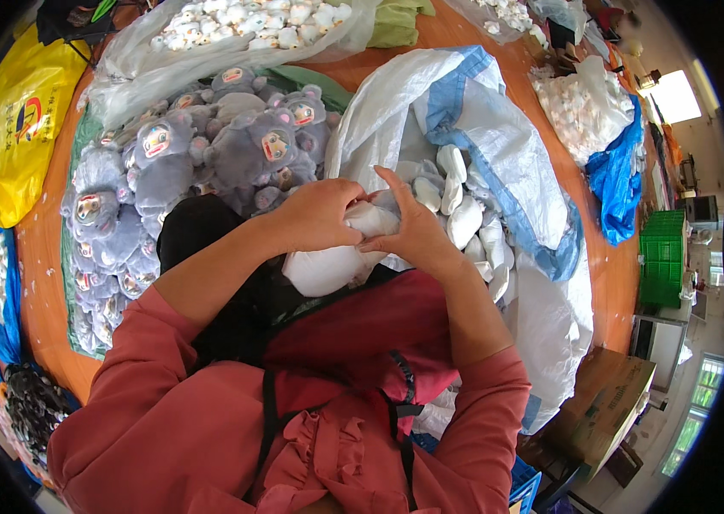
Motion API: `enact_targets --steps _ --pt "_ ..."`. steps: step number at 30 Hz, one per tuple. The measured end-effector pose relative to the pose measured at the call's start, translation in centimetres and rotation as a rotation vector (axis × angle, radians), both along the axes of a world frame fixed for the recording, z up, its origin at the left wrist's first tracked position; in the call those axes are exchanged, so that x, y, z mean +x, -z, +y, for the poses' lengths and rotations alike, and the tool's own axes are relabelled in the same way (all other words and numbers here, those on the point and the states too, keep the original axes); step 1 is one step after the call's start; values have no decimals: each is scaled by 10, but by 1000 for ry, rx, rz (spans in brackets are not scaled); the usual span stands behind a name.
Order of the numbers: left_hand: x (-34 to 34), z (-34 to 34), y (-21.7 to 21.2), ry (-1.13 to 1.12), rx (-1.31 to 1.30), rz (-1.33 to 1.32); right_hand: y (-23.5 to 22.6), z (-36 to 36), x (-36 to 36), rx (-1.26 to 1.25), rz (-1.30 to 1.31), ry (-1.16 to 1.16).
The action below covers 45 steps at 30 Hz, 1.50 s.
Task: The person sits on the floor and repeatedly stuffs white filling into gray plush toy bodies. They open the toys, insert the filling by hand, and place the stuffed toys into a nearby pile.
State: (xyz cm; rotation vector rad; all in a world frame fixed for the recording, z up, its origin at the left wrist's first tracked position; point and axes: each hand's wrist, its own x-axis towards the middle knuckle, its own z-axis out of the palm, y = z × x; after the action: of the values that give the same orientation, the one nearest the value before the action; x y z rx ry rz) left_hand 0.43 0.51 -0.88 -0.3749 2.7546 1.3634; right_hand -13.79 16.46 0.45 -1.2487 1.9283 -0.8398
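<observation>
In my lap, between both hands, lies a plump white stuffed pouch (323, 270), with a rounded white part rising at its top. Fingers of my left hand (323, 212) are curled and press on that upper part from the left. My right hand (416, 224) grips it from the right, thumb below and index finger raised above. A bit of grey shows between the hands; I cannot tell what it is. Several similar white pouches (464, 221) fill an open white woven sack (533, 184) with blue bands, just right of my hands.
Many grey plush dolls (165, 167) are heaped to the left. Behind them a clear plastic bag (135, 64) holds small white pieces. A yellow bag (15, 128) lies far left, a cardboard box (606, 403) at right, and a green crate (663, 257) beyond.
</observation>
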Motion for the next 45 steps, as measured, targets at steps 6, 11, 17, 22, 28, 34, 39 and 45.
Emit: enact_targets --steps 6,11,17,22,28,34,39,45 --pt "-4 0 -15 97 67 -64 8 1 0 -88 34 -12" --pt "-4 -20 -10 150 551 -8 -13 2 0 -164 -180 114" --pt "-2 -9 -19 5 1165 -53 -10 12 -4 -234 -409 245" --pt "-3 -4 -6 34 1338 98 -1 14 -11 -305 -598 412" --pt "-16 19 -5 -178 907 160 35 9 -17 -228 -24 459" --pt "-16 30 -1 -214 128 447 76 1 -24 -360 -406 426" --pt "-13 18 2 -284 393 482 49 -7 -15 -210 -272 265" --pt "-7 -4 -12 -308 1066 162 23 5 -12 -24 -448 199"
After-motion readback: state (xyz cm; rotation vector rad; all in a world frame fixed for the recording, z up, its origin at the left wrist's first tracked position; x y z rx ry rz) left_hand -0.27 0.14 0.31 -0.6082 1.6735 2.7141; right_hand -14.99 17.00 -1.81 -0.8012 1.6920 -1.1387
